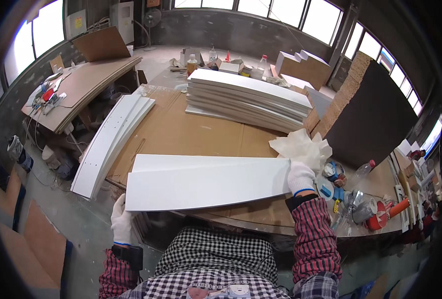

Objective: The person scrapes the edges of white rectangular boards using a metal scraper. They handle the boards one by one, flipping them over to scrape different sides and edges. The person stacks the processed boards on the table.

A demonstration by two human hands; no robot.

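Lying across the front of the work table is a long white panel [206, 184], with another white panel [181, 161] partly showing beneath its far edge. My left hand [121, 219], in a white knit glove, closes on the near left corner of the top panel. At the panel's right end is my right hand [301, 178], also gloved, with a crumpled white cloth [300, 147] bunched at its fingers. The cloth hides the fingertips.
White boards [241, 99] are stacked at the back, and drilled white strips [109, 139] lie at left. A dark panel [370, 109] stands upright at right. Near it are a plastic bottle [363, 172], tape rolls and an orange-handled tool [397, 208]. Cardboard [181, 124] covers the table.
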